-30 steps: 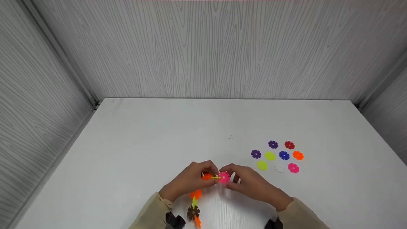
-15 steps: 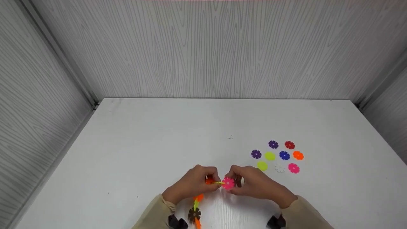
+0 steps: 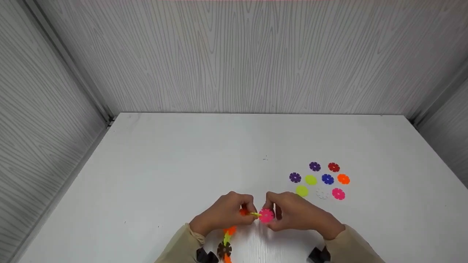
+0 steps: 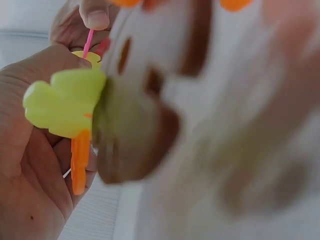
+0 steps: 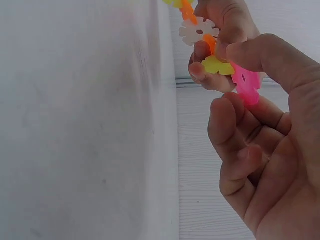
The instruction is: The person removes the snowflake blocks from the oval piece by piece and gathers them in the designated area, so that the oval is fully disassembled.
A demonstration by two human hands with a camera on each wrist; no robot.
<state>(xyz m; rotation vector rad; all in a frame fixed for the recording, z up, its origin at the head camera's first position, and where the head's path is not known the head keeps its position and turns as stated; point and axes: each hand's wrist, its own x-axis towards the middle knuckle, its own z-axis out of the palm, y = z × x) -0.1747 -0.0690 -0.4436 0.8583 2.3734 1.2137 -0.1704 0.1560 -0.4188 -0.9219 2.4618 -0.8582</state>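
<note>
In the head view my left hand (image 3: 228, 212) pinches a yellow notched plastic disc (image 3: 255, 214) at one end of a chain of interlocking snowflake discs. My right hand (image 3: 298, 212) holds a pink notched disc (image 3: 266, 215) between thumb and fingers. In the right wrist view the pink disc (image 5: 247, 82) meets the edge of the yellow disc (image 5: 218, 65); how deep the notches sit is hidden. A white disc (image 5: 197, 32) and orange ones follow along the chain. Below my left hand hangs more of it, with a brown disc (image 3: 224, 250).
Loose notched discs lie to the right on the white table (image 3: 164, 164): purple (image 3: 314, 166), red (image 3: 333, 167), blue (image 3: 328, 179), orange (image 3: 343, 179), pink (image 3: 338, 194), yellow (image 3: 302, 190) and a pale one (image 3: 322, 193). Grey wood-grain panels (image 3: 234, 54) enclose the table.
Both hands have shifted slightly right and toward the person, carrying the chain and pink disc along. The pink disc stays against the yellow one. The loose discs have stayed put.
</note>
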